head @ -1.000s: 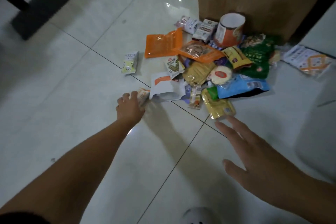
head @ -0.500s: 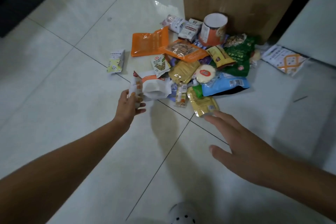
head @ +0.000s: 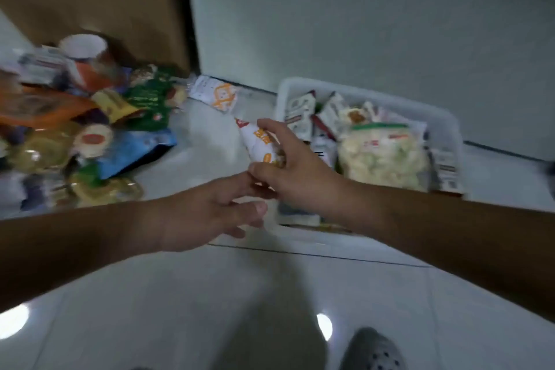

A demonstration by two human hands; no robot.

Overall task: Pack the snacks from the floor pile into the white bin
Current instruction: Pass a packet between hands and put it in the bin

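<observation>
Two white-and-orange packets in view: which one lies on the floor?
The floor packet by the wall, between pile and bin; the held packet is up in the right hand.

**One head-worn camera, tilted at the floor**

We have a single wide-angle view from the person's head, facing forward and steeply down onto the floor (head: 180, 294). It looks out along the left forearm (head: 75, 243) and the right forearm (head: 450, 234). The snack pile (head: 129, 147) lies at the left edge and the white bin (head: 452, 135) right of centre, both near. The whole picture is blurred.
</observation>
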